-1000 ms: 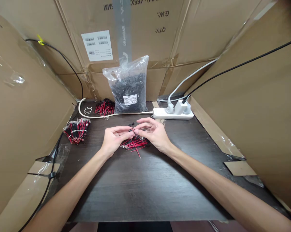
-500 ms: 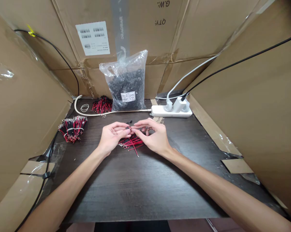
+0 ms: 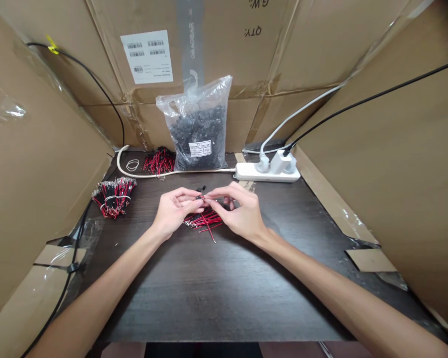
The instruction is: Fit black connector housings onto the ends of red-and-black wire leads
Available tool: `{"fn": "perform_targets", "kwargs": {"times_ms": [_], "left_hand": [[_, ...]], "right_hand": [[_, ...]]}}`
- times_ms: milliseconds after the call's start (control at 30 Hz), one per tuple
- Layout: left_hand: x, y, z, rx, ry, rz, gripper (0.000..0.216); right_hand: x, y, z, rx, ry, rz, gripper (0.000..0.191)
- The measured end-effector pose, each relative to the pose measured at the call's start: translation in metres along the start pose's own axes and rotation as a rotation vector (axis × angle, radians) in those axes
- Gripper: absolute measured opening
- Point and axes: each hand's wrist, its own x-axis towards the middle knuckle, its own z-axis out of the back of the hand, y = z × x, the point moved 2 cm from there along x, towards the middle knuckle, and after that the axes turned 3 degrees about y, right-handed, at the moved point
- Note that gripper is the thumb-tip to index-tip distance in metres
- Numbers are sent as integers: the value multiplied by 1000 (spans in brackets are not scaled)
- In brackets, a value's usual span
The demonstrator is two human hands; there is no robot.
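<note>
My left hand is closed in a pinch on a small black connector, mostly hidden by the fingertips. Facing it, my right hand pinches a thin red wire whose end meets the connector; how far it sits inside cannot be made out. Below the fingers lies a loose pile of red and black wires with bare metal tips, one wire sticking out toward me. A few small black pieces rest on the table just beyond my fingertips.
A clear bag of black parts stands against the cardboard back wall. Left of it lies a heap of red-black wires; nearer is a tied wire bundle. A white power strip sits at the back right. Cardboard walls enclose both sides.
The whole view has shifted slightly, so everything appears a little further right. Both hands keep their pinch, and more red shows between the fingertips.
</note>
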Motion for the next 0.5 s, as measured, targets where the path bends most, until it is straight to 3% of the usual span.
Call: {"fn": "perform_targets", "kwargs": {"times_ms": [367, 500], "left_hand": [[-1, -2, -1, 26, 10, -24, 40], [-1, -1, 1, 80, 3, -80, 35]], "right_hand": [[1, 1, 3, -107, 25, 174, 17], [0, 1, 2, -62, 27, 144, 19]]}}
